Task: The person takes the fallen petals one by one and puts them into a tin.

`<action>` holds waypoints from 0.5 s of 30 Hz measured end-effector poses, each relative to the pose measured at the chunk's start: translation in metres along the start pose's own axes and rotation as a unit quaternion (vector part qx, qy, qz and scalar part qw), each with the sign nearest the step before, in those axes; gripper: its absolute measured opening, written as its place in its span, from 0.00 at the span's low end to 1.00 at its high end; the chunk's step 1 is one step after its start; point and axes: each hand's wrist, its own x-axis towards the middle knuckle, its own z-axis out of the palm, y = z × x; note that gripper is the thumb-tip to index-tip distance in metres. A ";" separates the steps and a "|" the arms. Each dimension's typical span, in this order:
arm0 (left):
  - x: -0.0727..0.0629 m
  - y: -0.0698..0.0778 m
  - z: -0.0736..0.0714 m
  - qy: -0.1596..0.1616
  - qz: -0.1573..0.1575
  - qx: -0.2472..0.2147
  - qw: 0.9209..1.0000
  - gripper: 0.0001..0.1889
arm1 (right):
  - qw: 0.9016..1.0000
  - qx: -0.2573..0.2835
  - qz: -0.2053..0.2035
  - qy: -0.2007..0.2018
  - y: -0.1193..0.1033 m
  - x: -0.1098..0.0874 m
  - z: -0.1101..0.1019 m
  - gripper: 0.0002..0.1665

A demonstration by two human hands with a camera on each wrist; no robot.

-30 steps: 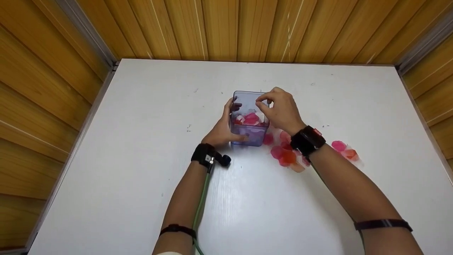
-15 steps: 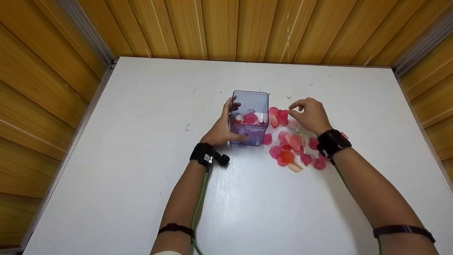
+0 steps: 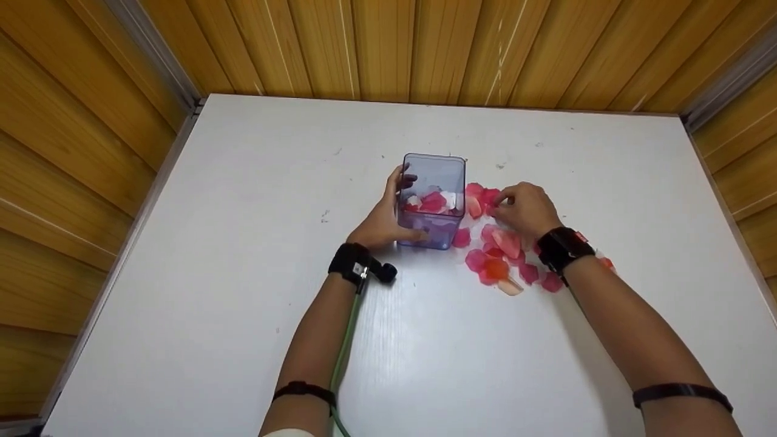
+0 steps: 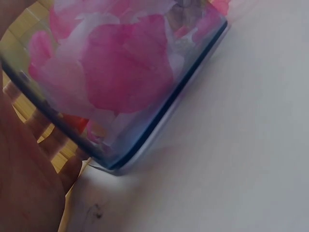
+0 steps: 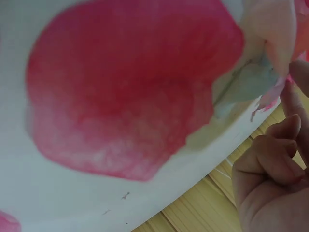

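While the clear bluish box of pink-white petals is gripped by left fingers, a pink petal is pinched by right fingers.

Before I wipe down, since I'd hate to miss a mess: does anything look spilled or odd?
Yes: petals lie scattered on the white table, to the right of the bluish container, possibly spilled, since other petals sit inside it. Small dark marks also stand out against the white.

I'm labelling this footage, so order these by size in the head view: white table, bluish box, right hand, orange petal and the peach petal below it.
1. White table
2. Bluish box
3. Right hand
4. Orange petal and peach petal: too alike to rank
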 end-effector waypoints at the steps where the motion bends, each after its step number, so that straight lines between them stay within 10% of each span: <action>1: 0.001 0.000 0.000 -0.001 0.001 0.000 1.000 0.73 | 1.000 0.003 0.004 0.002 0.000 -0.001 -0.001 0.14; 15: 0.000 0.000 0.001 0.002 -0.015 0.010 1.000 0.74 | 1.000 0.013 -0.013 -0.004 0.007 -0.012 -0.002 0.16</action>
